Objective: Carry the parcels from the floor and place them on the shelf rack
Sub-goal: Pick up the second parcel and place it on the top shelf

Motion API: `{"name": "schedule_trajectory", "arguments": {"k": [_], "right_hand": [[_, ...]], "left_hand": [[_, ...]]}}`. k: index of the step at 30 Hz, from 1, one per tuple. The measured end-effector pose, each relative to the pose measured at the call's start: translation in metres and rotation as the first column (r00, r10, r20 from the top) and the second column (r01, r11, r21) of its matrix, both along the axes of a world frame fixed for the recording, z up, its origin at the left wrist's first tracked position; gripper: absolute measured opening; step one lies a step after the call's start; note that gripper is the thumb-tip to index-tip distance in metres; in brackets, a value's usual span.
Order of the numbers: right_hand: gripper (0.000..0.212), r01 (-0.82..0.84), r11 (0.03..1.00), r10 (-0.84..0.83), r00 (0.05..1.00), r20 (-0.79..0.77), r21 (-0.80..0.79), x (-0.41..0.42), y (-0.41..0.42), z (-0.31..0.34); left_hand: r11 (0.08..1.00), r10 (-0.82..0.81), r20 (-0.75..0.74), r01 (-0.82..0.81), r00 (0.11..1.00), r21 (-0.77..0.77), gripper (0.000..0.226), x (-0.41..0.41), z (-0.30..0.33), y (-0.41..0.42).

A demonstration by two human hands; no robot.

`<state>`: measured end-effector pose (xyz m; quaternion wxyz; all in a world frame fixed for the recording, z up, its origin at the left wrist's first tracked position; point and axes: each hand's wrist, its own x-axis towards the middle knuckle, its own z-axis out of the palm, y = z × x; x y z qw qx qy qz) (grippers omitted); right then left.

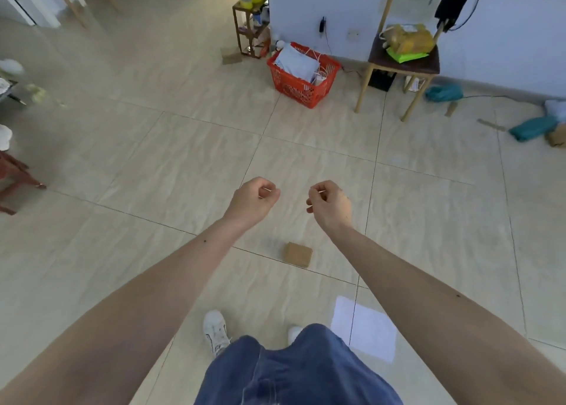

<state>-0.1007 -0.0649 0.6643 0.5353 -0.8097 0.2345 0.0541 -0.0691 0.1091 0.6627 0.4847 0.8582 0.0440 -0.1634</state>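
1. the left hand (255, 198) is stretched out in front of the body, its grip curled together into a loose fist with nothing visible inside it.
2. the right hand (329, 202) is held out beside it at about the same height, grip likewise closed into a loose fist and holding nothing that can be seen; the two hands are near each other but apart.
3. a small brown cardboard parcel (297, 254) lies flat on the tiled floor (183, 159), below and between the two forearms, touched by neither hand.
4. a white sheet (364, 328) lies on the floor to the right of the person's legs, near the parcel but apart from it.
5. a white shoe (216, 328) and blue jeans (294, 371) show at the bottom edge.
6. farther off, a red basket (301, 80) with pale packages inside stands on the floor near the wall.
7. right of the basket stands a chair (401, 63) with yellow and green bags on its seat.
8. at the far right, teal packages (533, 127) and a brown box (556, 136) lie on the floor, well apart from the hands.
9. another flat brown parcel (230, 55) lies beside a small dark stand (248, 34) at the back.
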Motion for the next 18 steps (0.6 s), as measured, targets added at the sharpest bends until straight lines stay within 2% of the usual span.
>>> {"name": "schedule_trajectory", "arguments": {"k": [10,18], "right_hand": [[0.013,0.346,0.938,-0.347,0.938,-0.002,-0.02,0.051,0.07,-0.008],[0.015,0.608,0.794,-0.608,0.794,-0.013,-0.007,0.076,0.066,-0.021]], "left_hand": [[0.936,-0.349,-0.02,0.35,0.937,0.035,0.014,0.107,-0.002,0.06],[0.801,-0.597,-0.011,0.597,0.802,0.055,0.007,0.175,-0.018,0.021]]}}
